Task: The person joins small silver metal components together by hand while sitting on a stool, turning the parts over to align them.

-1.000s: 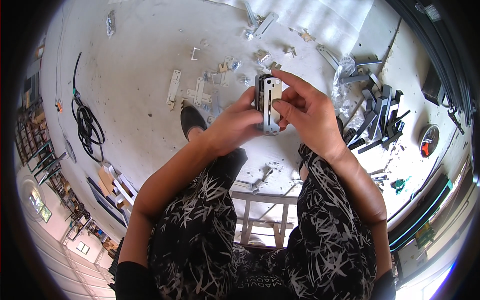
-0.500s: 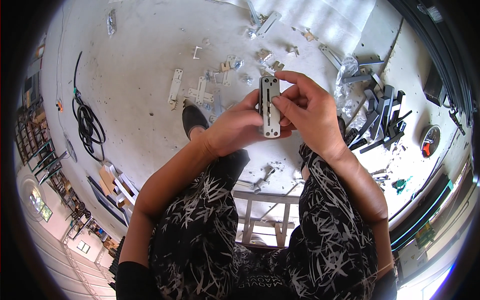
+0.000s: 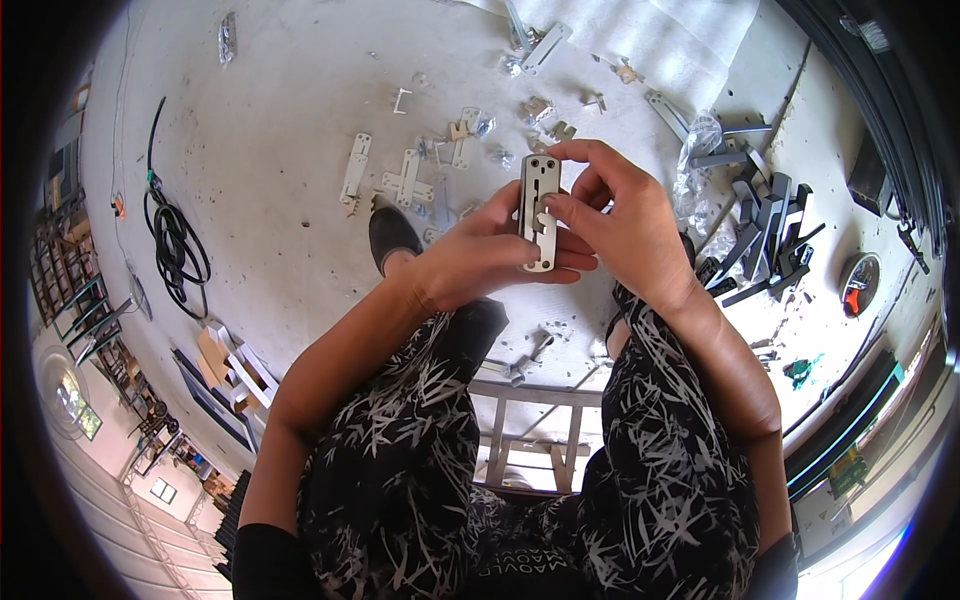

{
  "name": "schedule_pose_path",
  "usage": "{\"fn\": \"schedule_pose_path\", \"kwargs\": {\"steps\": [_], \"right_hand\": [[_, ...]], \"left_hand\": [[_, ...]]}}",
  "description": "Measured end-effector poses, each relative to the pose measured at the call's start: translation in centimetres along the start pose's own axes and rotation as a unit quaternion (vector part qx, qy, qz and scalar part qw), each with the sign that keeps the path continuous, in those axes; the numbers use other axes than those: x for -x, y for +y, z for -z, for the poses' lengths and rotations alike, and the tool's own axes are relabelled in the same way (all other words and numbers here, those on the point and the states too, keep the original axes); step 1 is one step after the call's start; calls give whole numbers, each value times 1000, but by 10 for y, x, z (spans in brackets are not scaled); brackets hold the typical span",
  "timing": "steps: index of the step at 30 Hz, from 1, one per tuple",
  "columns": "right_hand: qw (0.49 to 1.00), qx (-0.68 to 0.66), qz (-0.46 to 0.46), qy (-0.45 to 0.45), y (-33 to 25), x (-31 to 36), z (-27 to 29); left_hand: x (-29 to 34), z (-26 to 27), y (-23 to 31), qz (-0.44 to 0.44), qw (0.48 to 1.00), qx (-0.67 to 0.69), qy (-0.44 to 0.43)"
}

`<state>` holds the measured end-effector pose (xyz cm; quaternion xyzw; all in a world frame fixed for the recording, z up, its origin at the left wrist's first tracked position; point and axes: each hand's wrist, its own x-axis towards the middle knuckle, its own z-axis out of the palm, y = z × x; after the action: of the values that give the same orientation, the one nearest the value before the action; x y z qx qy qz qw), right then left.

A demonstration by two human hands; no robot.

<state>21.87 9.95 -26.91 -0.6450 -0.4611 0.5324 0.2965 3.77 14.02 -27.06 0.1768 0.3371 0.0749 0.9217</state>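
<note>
A narrow silver metal fitting (image 3: 541, 178) with rounded ends, screw holes and a long slot stands upright between my hands, above the floor. My left hand (image 3: 478, 245) grips it from the left, the thumb lying across its lower end and fingertips showing past its right edge. My right hand (image 3: 622, 225) is closed at its upper right side; the index finger reaches the top end and the thumb presses beside the slot. Near that thumb, a small bright notched piece (image 3: 542, 221) shows in the slot. The fitting's back is hidden.
Silver slotted plates (image 3: 408, 180), small brackets (image 3: 402, 100) and plastic-wrapped parts lie on the floor ahead. Dark metal bars (image 3: 765, 225) are piled at right, near a round dish (image 3: 859, 284). A coiled black cable (image 3: 178, 245) lies left. A wooden frame (image 3: 535, 396) stands between my legs.
My left thumb has moved down onto the fitting's lower end. The bright piece in the slot looks different, its notched shape showing more. My right hand stays at the upper side.
</note>
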Motion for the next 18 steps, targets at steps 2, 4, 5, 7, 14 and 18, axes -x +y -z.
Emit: {"fn": "schedule_pose_path", "kwargs": {"steps": [2,4,5,7,14,18], "right_hand": [[1000,-6,12,0,8,-3,-1],[1000,-12,24,1,13,-5,0],[999,-32,23,-7,14,-6,1],[998,-51,21,-14,16,-7,2],[997,-55,42,-46,17,-10,6],[966,-234,-47,-101,13,-7,2]], "left_hand": [[0,1,0,3,1000,0,-2],[0,3,0,12,999,-33,-28],[0,4,-1,12,999,-33,-28],[0,7,-2,13,999,-7,-44],[1,7,0,14,999,-18,-40],[0,8,0,28,998,-28,-42]]}}
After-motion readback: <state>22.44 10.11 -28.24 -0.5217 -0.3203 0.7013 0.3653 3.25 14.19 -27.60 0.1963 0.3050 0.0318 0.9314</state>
